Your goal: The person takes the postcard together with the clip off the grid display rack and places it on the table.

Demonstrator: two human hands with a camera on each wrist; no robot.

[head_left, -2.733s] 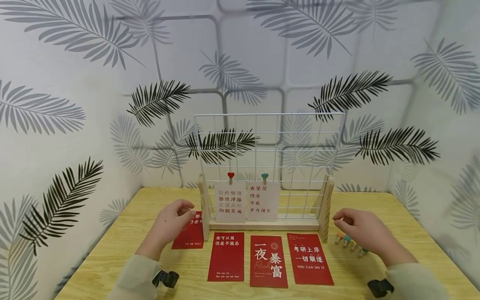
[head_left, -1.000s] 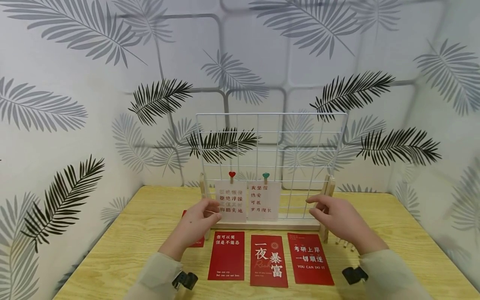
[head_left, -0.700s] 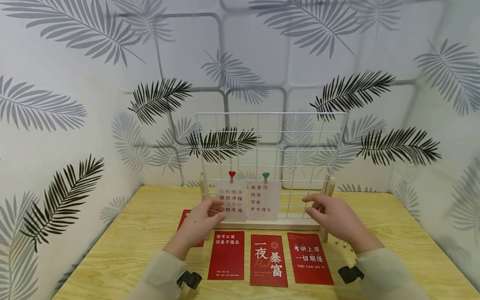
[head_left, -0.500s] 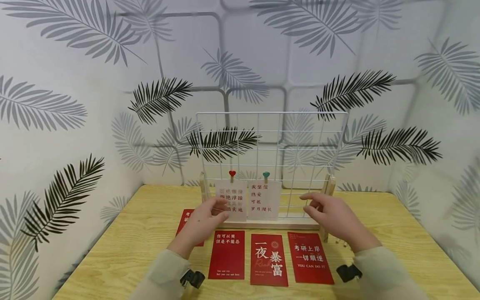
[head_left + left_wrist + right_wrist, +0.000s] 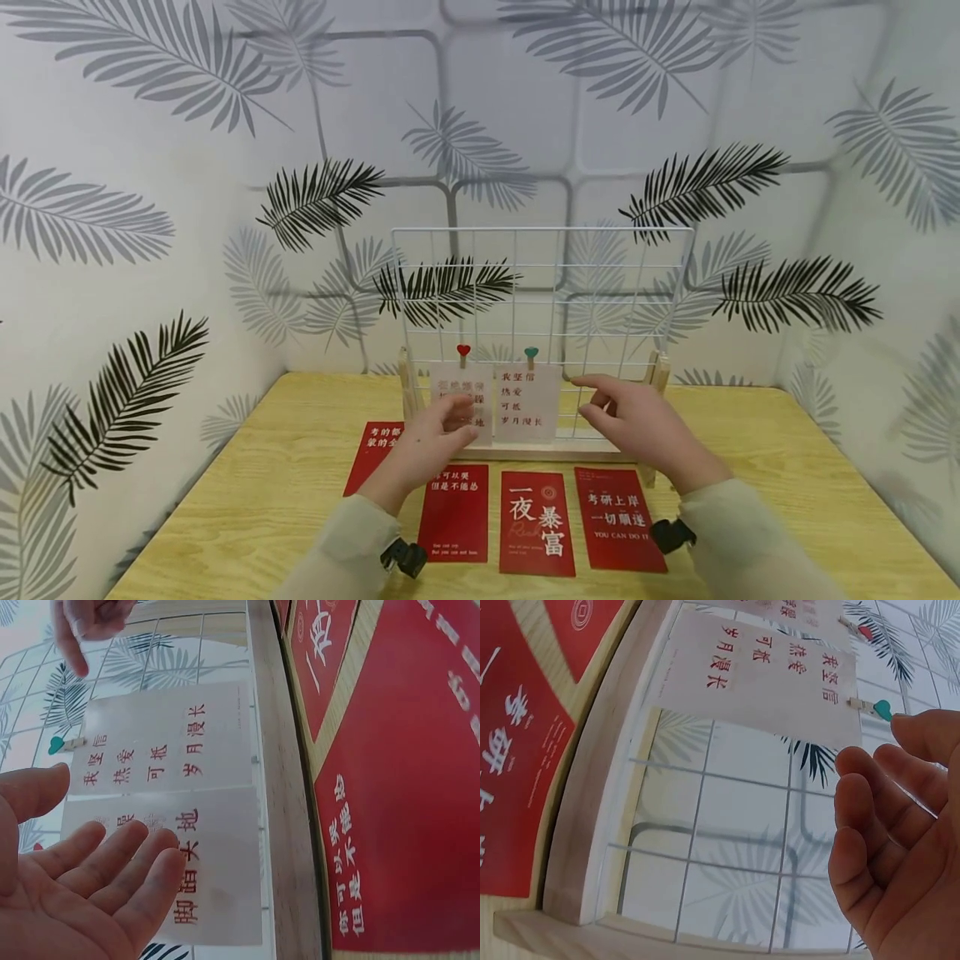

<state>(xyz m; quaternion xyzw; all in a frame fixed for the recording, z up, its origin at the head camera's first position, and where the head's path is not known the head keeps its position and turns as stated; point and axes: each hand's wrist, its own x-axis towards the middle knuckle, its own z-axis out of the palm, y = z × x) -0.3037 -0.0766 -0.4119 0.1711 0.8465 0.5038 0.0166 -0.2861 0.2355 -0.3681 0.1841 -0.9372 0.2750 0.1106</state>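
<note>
My left hand (image 5: 427, 442) hovers in front of the left white card (image 5: 457, 375) with its fingers loosely bent, palm visible in the left wrist view. A clothespin with a red heart (image 5: 463, 351) clips that card to a white wire grid rack (image 5: 536, 228). Beside it hangs a second white card (image 5: 527, 404) under a teal heart clothespin (image 5: 874, 709). My right hand (image 5: 645, 425) is just right of this card, index finger extended toward it and the other fingers relaxed. Neither hand holds anything.
Several red cards with white lettering lie on the wood-grain table: one at far left (image 5: 371, 454), others (image 5: 453, 525) (image 5: 537, 533) (image 5: 622, 517) in front of the rack's wooden base (image 5: 525, 452). A leaf-patterned wall (image 5: 502, 100) stands behind.
Both hands have come inward from beside the rack to in front of its grid, drawing closer together. My right forearm now covers the small clothespins on the table. The hanging cards have stayed put.
</note>
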